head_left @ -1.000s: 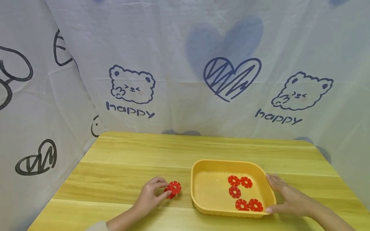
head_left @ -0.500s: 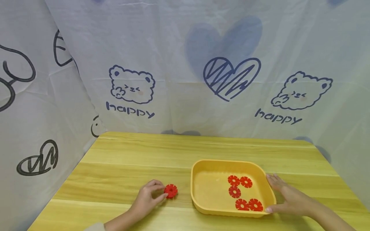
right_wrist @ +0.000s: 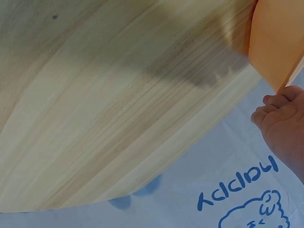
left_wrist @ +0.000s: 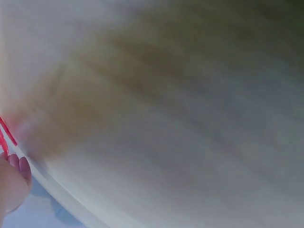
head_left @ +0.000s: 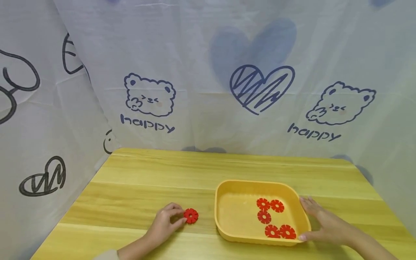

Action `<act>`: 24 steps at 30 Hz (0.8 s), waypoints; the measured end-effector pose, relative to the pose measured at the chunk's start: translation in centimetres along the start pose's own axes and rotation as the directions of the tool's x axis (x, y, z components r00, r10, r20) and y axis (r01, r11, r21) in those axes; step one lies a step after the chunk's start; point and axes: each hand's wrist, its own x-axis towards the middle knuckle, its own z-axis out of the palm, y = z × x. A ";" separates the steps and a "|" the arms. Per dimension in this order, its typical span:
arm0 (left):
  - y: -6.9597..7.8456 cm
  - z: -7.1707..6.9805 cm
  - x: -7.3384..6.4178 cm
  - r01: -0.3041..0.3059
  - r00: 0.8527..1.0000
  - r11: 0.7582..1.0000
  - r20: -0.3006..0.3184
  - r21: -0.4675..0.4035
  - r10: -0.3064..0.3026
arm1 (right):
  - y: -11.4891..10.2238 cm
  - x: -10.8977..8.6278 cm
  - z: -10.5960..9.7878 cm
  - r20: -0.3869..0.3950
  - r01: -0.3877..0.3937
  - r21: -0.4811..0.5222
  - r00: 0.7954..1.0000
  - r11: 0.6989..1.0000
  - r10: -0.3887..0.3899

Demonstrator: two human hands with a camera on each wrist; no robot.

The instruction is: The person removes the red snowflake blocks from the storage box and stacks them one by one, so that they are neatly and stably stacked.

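"What has the left hand (head_left: 165, 222)?"

"A red notched disc (head_left: 194, 216), pinched narrowly between thumb and fingers; it is just above or on the bench (head_left: 146, 177), I can't tell which; the yellow tray (head_left: 237, 216) lies near, to its right; the left wrist view shows two red edges, so a second piece may sit against the first."

"And the right hand (head_left: 328, 224)?"

"Thumb and fingers spread wide, touching the tray's right end; the thumb is at the near corner, the other fingers further back."

"Anything inside?"

"Five more red discs (head_left: 267, 217), all in the right half; three cluster further back, two lie side by side near the front wall."

"Behind?"

"A pale cloth (head_left: 201, 65); bears, hearts and 'happy' drawn on it."
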 end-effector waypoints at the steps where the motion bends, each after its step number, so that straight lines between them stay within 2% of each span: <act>1: 0.0 0.0 0.0 -0.005 1.000 1.000 0.003 0.001 0.005 | 0.0 -0.1 0.0 -0.002 0.002 0.001 1.000 1.000 -0.002; 7: 0.0 -0.1 0.2 -0.024 1.000 1.000 0.017 0.011 0.024 | 0.0 0.0 -0.1 0.000 -0.004 -0.003 1.000 1.000 0.004; 13: 0.0 -0.1 0.4 -0.013 0.999 0.999 0.035 0.030 0.012 | 0.1 0.0 -0.2 0.003 0.034 -0.028 0.999 0.999 -0.034; 17: -0.1 0.0 0.4 -0.005 0.999 0.999 0.048 0.041 0.003 | 0.1 0.0 -0.2 -0.002 0.029 -0.040 1.000 0.999 -0.030; 24: -0.2 -0.1 0.6 -0.017 0.996 0.999 0.083 0.050 0.012 | 0.1 -0.2 0.0 -0.001 0.010 -0.003 1.000 1.000 -0.010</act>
